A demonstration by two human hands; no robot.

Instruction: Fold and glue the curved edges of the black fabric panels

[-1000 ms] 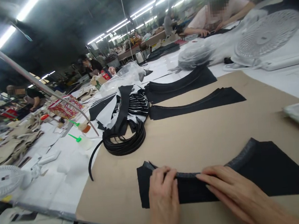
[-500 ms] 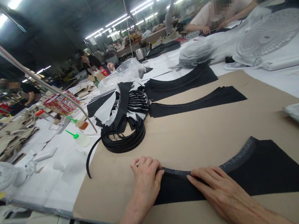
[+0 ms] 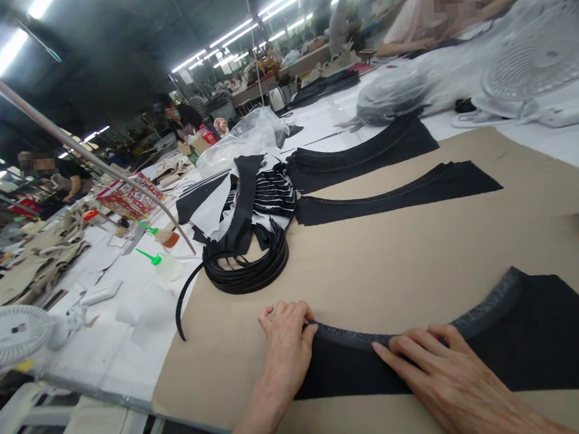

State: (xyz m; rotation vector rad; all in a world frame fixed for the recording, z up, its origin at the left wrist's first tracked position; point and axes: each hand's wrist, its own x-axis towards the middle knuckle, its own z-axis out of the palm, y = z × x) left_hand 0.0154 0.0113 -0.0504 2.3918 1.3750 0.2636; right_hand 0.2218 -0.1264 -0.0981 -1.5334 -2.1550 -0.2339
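A curved black fabric piece (image 3: 520,339) with a textured band along its upper edge lies on a brown cardboard sheet (image 3: 413,261) near the table's front. My left hand (image 3: 285,351) rests flat on the piece's left end, fingers spread and covering that corner. My right hand (image 3: 442,379) lies flat on the fabric to the right of it, fingertips touching the band's edge. Neither hand grips anything.
A coil of black strips (image 3: 246,270) lies just beyond my left hand. Two stacks of black fabric pieces (image 3: 398,192) sit farther back, beside striped cloth (image 3: 270,195). Glue bottles (image 3: 160,264), small fans (image 3: 12,332) and plastic bags stand around. Other people work at distant tables.
My left hand slid left to the fabric's end corner. My right hand stayed pressing along the band. The view shifted slightly.
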